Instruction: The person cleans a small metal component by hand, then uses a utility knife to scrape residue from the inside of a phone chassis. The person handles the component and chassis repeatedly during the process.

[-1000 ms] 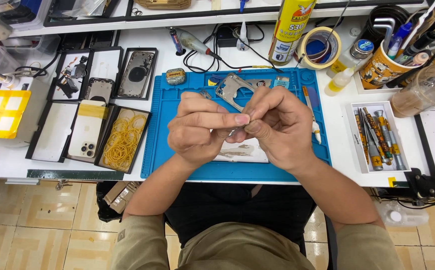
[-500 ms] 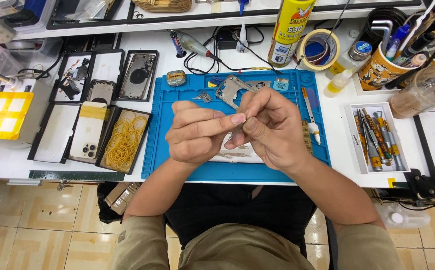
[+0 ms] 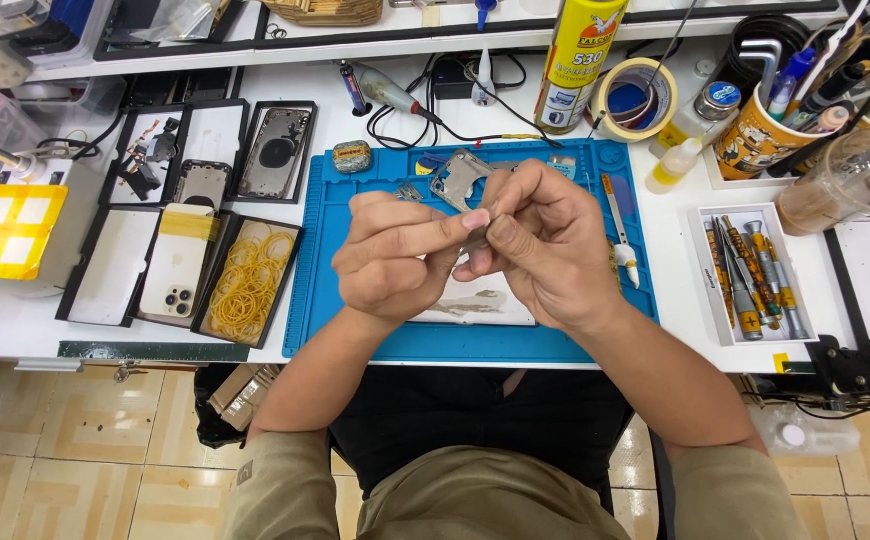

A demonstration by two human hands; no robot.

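Above blue mat (image 3: 355,300): left hand (image 3: 395,255) & right hand (image 3: 545,245) pinch tiny part (image 3: 482,228) btwn fingertips. Prob light, fragile; grip edges only.

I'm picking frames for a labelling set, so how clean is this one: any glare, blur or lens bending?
Head view: even, bright light with soft shadows; the yellow lamp panel at left is blown out; both hands look sharp, though the small part pinched between them is too tiny to make out; the table edge bows slightly from the wide lens.
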